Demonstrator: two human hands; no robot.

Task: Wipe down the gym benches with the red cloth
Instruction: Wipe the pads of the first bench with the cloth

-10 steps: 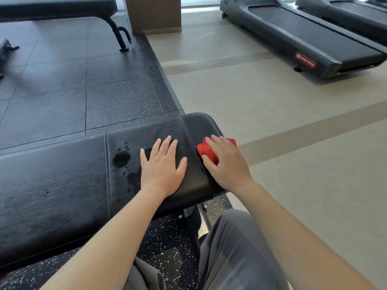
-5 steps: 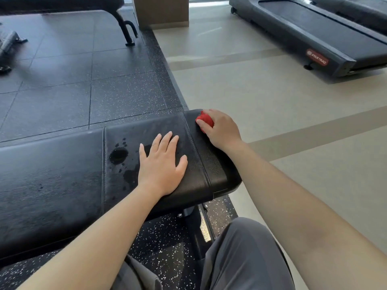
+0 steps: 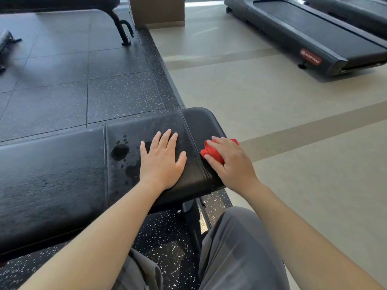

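Starting from the near edge, two legs in grey trousers (image 3: 240,248) fill the bottom, and two bare forearms reach forward above them. One black bench (image 3: 52,178) lies across the view from the left, and its right end stops just at the border of the beige floor (image 3: 272,122).

The left hand (image 3: 162,162) rests flat on the top pad near this end, with the fingers straight and a little apart and the thumb spread to the right. Just left of it are several dark wet patches (image 3: 119,151): one bigger round one and some small drops.

The right hand (image 3: 230,164) is on the rounded right end of the bench, past a stitched seam. Its fingers are curled over one red cloth (image 3: 211,152) with the thumb on the near side, so the cloth is clamped between them against the pad. The cloth is bright red and bunched into a small wad. Only its left part and a far corner show from under the hand.

Right of the bench end the beige floor is open, crossed by two darker stripes. Behind the bench the speckled rubber floor (image 3: 62,80) is open up to a second bench (image 3: 122,28) at the far left, where its dark pad and a bent leg are seen. One square column (image 3: 157,11) stands in the far middle. Two treadmills are at the far right: the nearer treadmill (image 3: 314,34) has a red label, and the farther treadmill (image 3: 356,9) is cut by the frame.
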